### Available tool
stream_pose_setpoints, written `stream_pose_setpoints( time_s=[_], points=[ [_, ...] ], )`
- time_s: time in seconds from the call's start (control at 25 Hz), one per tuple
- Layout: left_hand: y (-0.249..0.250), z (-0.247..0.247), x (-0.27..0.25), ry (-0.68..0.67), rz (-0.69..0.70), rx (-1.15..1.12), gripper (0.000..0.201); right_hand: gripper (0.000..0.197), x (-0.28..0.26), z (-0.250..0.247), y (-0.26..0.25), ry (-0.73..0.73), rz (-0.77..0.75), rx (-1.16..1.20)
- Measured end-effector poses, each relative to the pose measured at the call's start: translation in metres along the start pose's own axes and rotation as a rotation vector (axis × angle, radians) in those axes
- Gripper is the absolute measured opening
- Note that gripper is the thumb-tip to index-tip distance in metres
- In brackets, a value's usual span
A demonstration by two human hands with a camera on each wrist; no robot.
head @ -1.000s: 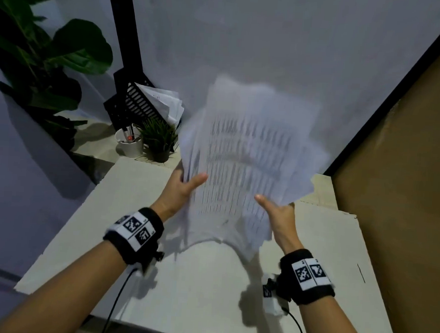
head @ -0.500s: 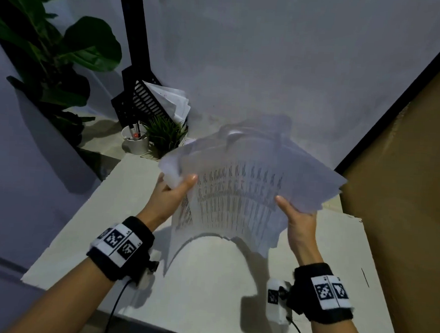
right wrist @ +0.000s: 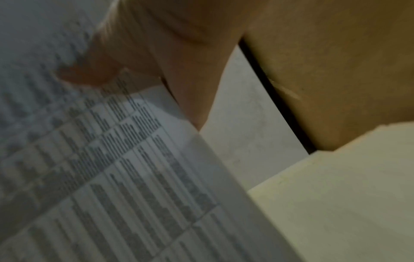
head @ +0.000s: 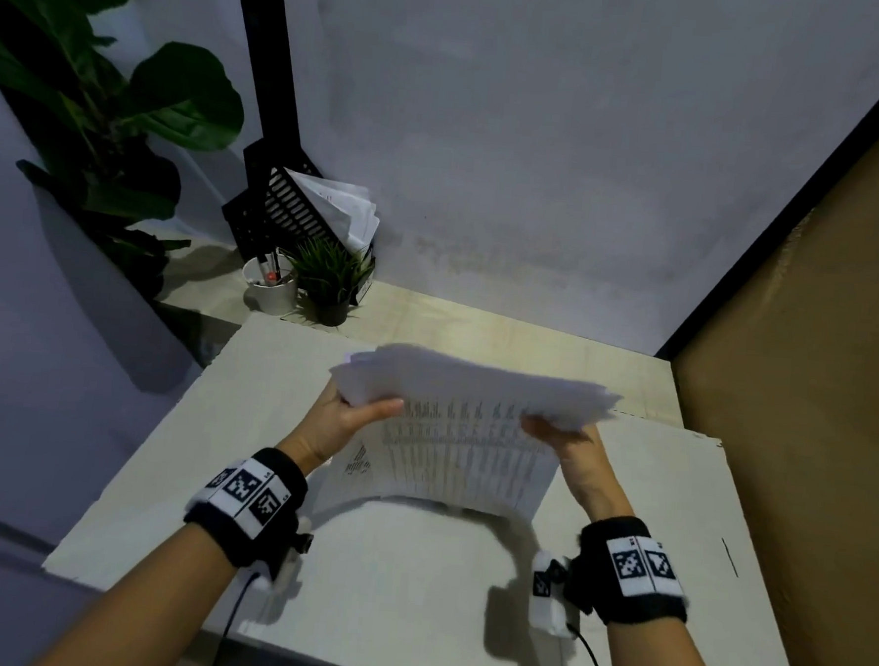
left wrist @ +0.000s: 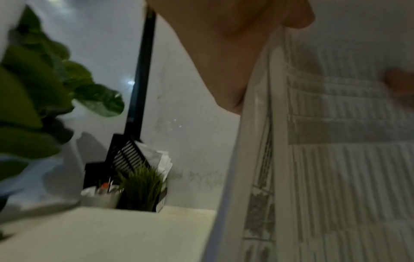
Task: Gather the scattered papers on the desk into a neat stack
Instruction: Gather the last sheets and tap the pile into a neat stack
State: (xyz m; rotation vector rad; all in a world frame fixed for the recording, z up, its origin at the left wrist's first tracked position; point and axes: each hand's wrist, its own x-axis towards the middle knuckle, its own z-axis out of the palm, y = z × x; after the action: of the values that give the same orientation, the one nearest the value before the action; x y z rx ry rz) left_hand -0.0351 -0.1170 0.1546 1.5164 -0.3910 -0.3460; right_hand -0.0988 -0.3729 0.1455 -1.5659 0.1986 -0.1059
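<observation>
Currently my left hand (head: 342,422) and right hand (head: 574,446) pinch papers (head: 465,427); uneven sheets may slip onto tabletop (head: 412,578).

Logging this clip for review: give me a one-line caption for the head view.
Both hands, left hand and right hand, hold a sheaf of printed papers by its sides above the desk.
</observation>
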Motion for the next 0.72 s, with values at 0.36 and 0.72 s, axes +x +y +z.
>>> stream_pose_setpoints(
  time_s=[0.36,0.72],
  points=[
    [0.027,0.01,0.007,0.173,0.102,-0.083,0.035,0.031,-0.009,0.015,-0.014,0.204,-0.16,0.109],
    [-0.008,0.011,0.008,0.294,-0.084,-0.111,0.041,0.026,-0.008,0.028,0.009,0.168,-0.001,0.038]
  ],
)
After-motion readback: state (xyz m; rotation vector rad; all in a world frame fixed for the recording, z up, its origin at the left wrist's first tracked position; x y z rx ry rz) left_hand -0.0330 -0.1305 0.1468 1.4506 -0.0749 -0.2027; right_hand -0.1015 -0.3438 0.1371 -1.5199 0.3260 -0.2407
